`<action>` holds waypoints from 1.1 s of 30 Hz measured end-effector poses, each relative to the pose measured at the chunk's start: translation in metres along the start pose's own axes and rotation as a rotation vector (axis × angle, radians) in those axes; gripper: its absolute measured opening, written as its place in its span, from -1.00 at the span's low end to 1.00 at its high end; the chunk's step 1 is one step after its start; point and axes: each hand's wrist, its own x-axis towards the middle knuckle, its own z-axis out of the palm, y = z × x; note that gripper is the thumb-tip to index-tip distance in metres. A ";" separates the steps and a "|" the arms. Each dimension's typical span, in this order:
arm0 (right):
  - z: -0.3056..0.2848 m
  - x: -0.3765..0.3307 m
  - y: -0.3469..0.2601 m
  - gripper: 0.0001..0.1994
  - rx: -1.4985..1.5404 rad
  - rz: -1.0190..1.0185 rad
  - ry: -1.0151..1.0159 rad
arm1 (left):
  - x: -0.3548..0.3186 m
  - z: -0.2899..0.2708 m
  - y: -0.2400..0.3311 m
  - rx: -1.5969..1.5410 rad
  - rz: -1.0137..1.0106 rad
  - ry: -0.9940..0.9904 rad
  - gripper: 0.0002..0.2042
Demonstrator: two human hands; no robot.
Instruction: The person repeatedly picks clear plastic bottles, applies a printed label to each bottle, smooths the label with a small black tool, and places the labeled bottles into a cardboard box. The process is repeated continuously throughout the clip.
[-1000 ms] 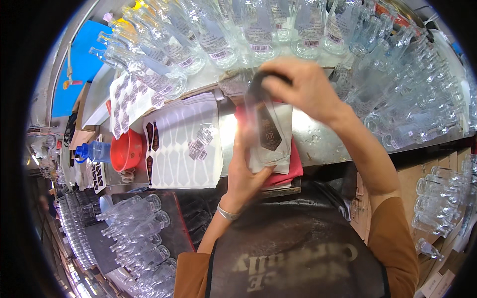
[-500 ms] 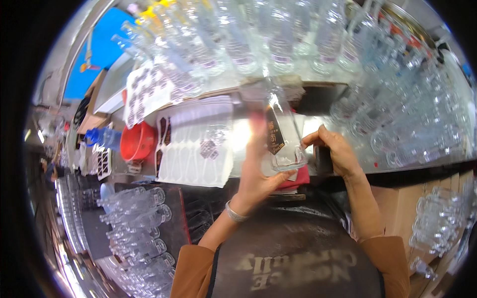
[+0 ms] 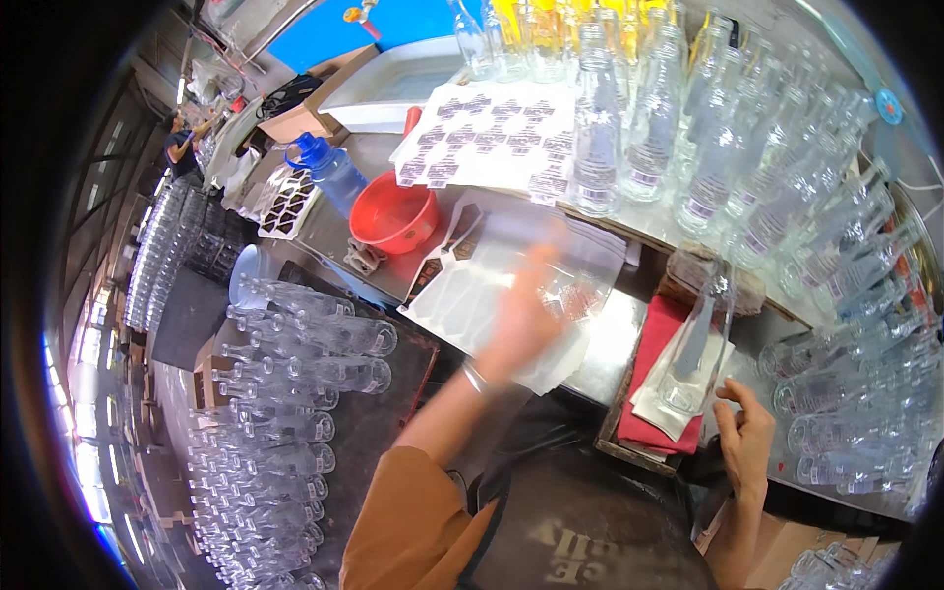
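My left hand [image 3: 526,320] is smeared by motion above the white decal sheets [image 3: 457,300], so its fingers cannot be read. A silver bangle rings that wrist. My right hand [image 3: 745,433] is empty, thumb and fingers apart and loosely bent, just right of a clear glass bottle [image 3: 691,359]. That bottle lies on a white cloth [image 3: 654,405] over a red cloth [image 3: 661,329] in a shallow wooden tray [image 3: 612,433]. Its neck points away from me, at a worn greyish block [image 3: 723,282]. No black label shows on its upper side.
Upright printed bottles [image 3: 597,147] crowd the back ledge beside a sheet of dark decals [image 3: 492,133]. More bottles lie stacked at right [image 3: 836,393] and lower left [image 3: 285,442]. A red bowl [image 3: 395,216] and blue jug [image 3: 339,177] stand left. A person [image 3: 182,147] is far off.
The bottle, earlier held up at my left hand with a black label showing, now lies on the cloths. My left hand has moved left over the sheets. The view has swung leftward.
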 end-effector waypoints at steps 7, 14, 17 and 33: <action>-0.005 0.004 0.024 -0.70 -0.028 0.120 0.085 | 0.126 -0.150 -0.246 0.613 -0.498 0.421 -0.61; 0.001 0.016 0.021 -0.73 -0.072 0.048 0.149 | 0.128 -0.185 -0.377 0.081 -1.061 -0.104 -0.67; 0.003 0.017 0.019 -0.74 -0.097 0.043 0.137 | 0.152 -0.198 -0.328 -0.267 -0.905 0.221 -0.74; -0.001 0.010 0.026 -0.73 -0.167 0.033 0.120 | 0.257 -0.081 -0.165 0.201 -0.093 0.273 -0.64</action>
